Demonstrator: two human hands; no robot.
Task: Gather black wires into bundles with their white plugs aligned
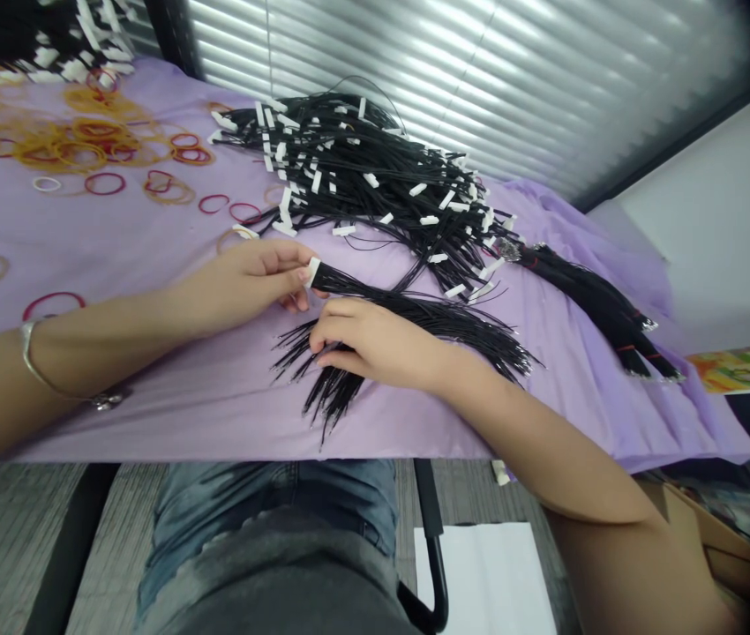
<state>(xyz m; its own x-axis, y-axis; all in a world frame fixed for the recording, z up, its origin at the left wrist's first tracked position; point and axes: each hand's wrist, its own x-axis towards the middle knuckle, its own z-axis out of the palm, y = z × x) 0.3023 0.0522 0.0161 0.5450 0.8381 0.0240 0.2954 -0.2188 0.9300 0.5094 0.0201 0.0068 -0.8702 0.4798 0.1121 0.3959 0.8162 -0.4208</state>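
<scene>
My left hand point(262, 278) pinches a white connector point(312, 272) at the end of a bundle of black wires point(428, 309). From there the wires run right across the cloth, and their tips fan out. Just below, my right hand point(375, 344) curls around more black wires point(335, 397), whose loose ends spread left and toward the front edge. The palm hides the middle of these wires. Beyond both hands lies a large heap of black cables point(375, 168) with white connectors.
Yellow and red rubber bands point(84, 145) lie scattered at the left on the purple cloth point(150, 423). Tied black wire bundles point(593, 291) rest at the right. More cables point(37, 44) are at the back left, near window blinds point(447, 79). A cardboard box point(699, 538) sits below right.
</scene>
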